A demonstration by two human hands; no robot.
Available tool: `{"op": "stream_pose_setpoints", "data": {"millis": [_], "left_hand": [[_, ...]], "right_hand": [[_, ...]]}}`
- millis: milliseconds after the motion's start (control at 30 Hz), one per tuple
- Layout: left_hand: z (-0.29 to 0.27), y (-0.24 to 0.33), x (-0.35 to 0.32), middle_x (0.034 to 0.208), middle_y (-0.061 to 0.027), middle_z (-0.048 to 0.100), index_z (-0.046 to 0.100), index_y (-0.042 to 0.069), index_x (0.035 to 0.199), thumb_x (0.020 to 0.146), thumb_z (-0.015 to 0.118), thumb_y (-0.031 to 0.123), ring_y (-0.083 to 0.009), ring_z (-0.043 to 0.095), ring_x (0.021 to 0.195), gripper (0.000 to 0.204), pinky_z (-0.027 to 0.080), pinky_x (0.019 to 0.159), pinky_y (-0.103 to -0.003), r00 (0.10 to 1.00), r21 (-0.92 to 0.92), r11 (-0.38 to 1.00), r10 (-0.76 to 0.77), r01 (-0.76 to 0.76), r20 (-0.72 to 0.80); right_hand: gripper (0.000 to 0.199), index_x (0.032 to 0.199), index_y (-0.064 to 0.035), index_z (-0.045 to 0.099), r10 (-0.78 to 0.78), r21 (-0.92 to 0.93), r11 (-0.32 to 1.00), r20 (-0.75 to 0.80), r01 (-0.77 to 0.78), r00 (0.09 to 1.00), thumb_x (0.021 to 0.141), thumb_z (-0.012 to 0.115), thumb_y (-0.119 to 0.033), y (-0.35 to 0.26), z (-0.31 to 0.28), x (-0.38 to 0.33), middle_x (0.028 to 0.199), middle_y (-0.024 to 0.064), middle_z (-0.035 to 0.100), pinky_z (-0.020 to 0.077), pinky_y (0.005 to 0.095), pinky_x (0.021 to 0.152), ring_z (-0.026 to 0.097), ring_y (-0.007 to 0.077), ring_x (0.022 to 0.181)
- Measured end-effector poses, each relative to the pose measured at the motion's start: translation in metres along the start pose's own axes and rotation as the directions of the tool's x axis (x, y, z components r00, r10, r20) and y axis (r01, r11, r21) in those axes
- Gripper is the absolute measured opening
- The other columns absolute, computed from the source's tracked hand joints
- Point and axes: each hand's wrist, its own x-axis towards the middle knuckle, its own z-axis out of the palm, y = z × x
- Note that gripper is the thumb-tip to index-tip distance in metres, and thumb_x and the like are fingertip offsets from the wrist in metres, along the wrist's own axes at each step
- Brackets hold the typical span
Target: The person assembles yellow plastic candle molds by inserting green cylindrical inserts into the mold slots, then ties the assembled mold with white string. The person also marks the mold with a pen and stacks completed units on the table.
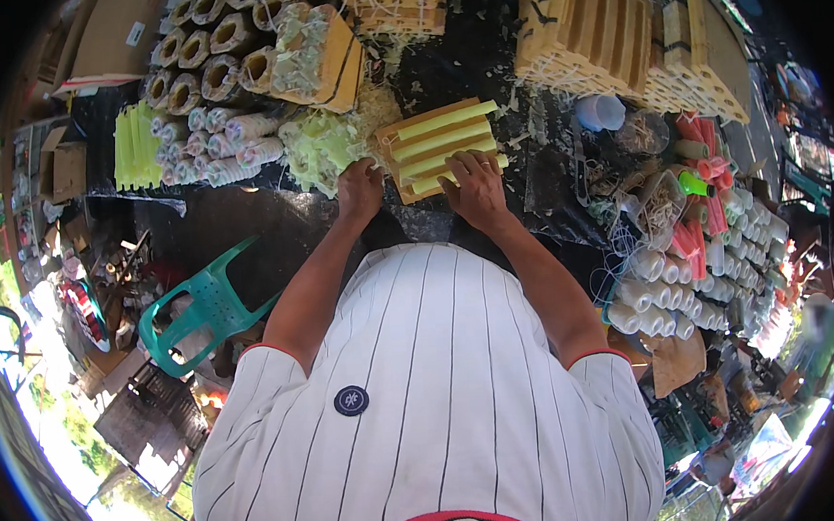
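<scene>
A flat tan board (409,138) lies on the dark table in front of me, with several long yellow-green tubes (443,132) laid side by side across it. My right hand (474,184) rests on the nearest tubes at the board's near edge, fingers spread over them. My left hand (359,188) is closed at the board's left near corner, next to a heap of pale green pieces (321,148); whether it holds anything I cannot tell.
Bundled paper rolls (202,74) lie at back left beside a stack of green tubes (135,143). Tan ridged blocks (603,34) stand at back right. White and pink rolls (709,245) crowd the right side. A teal plastic chair (203,309) lies at left.
</scene>
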Motion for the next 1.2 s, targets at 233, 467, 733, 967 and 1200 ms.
{"op": "stream_pose_setpoints", "data": {"millis": [233, 467, 733, 967, 1200], "left_hand": [[0.016, 0.031, 0.032, 0.095, -0.0233, 0.074, 0.073, -0.001, 0.098, 0.095, 0.068, 0.025, -0.0411, 0.073, 0.092, 0.026, 0.058, 0.079, -0.051, 0.999, 0.076, 0.997, -0.004, 0.007, -0.034], [-0.007, 0.021, 0.034, 0.091, -0.0254, 0.074, 0.073, -0.002, 0.101, 0.096, 0.064, 0.015, -0.0432, 0.073, 0.087, 0.02, 0.058, 0.076, -0.048, 0.999, -0.325, 0.945, -0.044, 0.035, -0.021], [0.014, -0.022, -0.007, 0.087, -0.0203, 0.072, 0.07, 0.002, 0.125, 0.097, 0.066, 0.01, -0.0324, 0.072, 0.079, 0.029, 0.057, 0.076, -0.044, 0.998, -0.332, 0.942, 0.036, -0.048, -0.044], [0.008, -0.01, -0.004, 0.087, -0.0178, 0.07, 0.054, 0.012, 0.153, 0.097, 0.069, 0.014, -0.0323, 0.069, 0.078, 0.058, 0.057, 0.076, -0.045, 0.979, -0.25, 0.963, 0.143, -0.104, 0.144], [0.009, -0.009, -0.005, 0.101, -0.0208, 0.076, 0.049, 0.025, 0.157, 0.097, 0.072, 0.031, -0.0394, 0.074, 0.093, 0.064, 0.058, 0.082, -0.051, 0.969, -0.066, 0.996, 0.067, -0.052, 0.236]], "right_hand": [[0.024, 0.108, -0.0048, 0.07, -0.037, 0.044, 0.999, 0.134, 0.032, 0.99, 0.087, 0.077, -0.017, -0.001, 0.03, 0.025, 0.108, 0.0132, 0.07, 0.0493, 0.0492, 0.094, 0.065, 0.0356, 0.107], [0.013, 0.1, -0.0079, 0.07, -0.157, 0.035, 0.987, 0.09, 0.154, 0.984, 0.087, 0.071, -0.012, -0.022, 0.059, 0.059, 0.099, 0.0119, 0.066, 0.0494, 0.0508, 0.092, 0.065, 0.0379, 0.104], [0.008, 0.095, -0.0067, 0.067, -0.498, 0.072, 0.866, 0.201, 0.495, 0.843, 0.088, 0.068, -0.005, 0.003, 0.081, 0.118, 0.093, 0.0067, 0.068, 0.0494, 0.0479, 0.084, 0.066, 0.0333, 0.097], [0.011, 0.095, 0.0009, 0.058, -0.258, 0.378, 0.925, 0.713, -0.048, 0.652, 0.101, 0.064, -0.007, -0.023, 0.052, 0.147, 0.098, 0.0148, 0.071, 0.0532, 0.041, 0.084, 0.07, 0.0326, 0.094], [0.014, 0.098, 0.0003, 0.059, -0.341, 0.451, 0.89, 0.755, -0.066, 0.56, 0.103, 0.062, -0.012, -0.007, 0.053, 0.144, 0.093, 0.017, 0.07, 0.0534, 0.0431, 0.08, 0.071, 0.0342, 0.092]]}}
